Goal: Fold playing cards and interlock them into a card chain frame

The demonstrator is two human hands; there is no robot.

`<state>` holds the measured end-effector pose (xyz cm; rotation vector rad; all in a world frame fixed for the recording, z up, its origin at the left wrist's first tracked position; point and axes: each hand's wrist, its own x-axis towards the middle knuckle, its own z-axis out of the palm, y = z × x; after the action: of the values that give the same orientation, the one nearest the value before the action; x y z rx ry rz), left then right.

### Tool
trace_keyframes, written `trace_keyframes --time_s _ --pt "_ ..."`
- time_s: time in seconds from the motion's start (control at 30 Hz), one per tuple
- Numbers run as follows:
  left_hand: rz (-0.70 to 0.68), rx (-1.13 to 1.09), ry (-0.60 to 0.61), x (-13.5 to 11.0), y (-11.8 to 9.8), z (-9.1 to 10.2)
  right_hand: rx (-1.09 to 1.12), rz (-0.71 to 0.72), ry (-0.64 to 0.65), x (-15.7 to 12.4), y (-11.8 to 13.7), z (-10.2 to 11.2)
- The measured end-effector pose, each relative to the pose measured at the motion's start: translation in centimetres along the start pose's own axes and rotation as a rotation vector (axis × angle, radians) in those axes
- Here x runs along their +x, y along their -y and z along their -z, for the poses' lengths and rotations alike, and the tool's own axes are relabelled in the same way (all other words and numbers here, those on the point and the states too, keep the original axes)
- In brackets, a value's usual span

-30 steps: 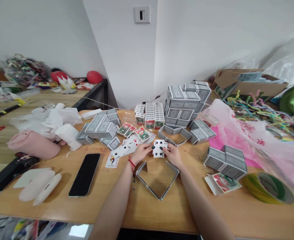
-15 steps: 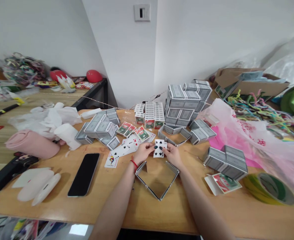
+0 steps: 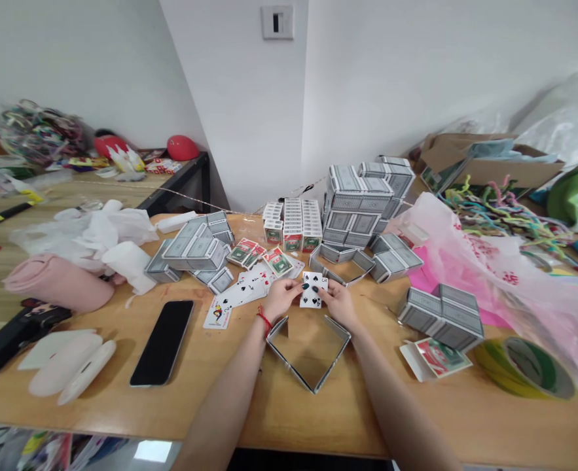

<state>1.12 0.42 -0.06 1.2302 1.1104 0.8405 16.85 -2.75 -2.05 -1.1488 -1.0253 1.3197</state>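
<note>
My left hand [image 3: 285, 296], with a red string bracelet at the wrist, grips the left edge of some playing cards [image 3: 311, 297] showing spades. On their right edge my right hand [image 3: 338, 301] is closed as well, both thumbs lying on the faces. Whether it is one card or two overlapping ones I cannot tell. Just below the hands, a frame of folded cards [image 3: 313, 387] stands on the table, open at its far side. Behind the hands is another folded-card ring [image 3: 362, 269]. Loose playing cards [image 3: 242, 293] lie fanned out to the left.
Stacked card blocks [image 3: 355, 196] rise at the back, beside rows of card boxes [image 3: 292, 226]. Another card structure [image 3: 195, 248] stands left. A phone [image 3: 162, 343] lies at left. At right are a card block [image 3: 443, 317], an opened card box [image 3: 438, 358] and yellow tape [image 3: 527, 366].
The view has shifted slightly. Both hands still hold the cards in nearly the same place, and the folded frame has not moved.
</note>
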Motion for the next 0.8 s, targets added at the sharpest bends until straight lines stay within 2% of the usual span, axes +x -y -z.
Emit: trace_keyframes --time_s 0.53,0.8 --pt "-0.048 0.058 -0.025 0.19 0.58 0.07 0.056 -0.009 0.055 -0.13 0.68 -0.01" --pt "-0.186 0.236 -0.078 0.03 0.68 0.07 0.041 -0.016 0.060 0.10 0.40 0.03"
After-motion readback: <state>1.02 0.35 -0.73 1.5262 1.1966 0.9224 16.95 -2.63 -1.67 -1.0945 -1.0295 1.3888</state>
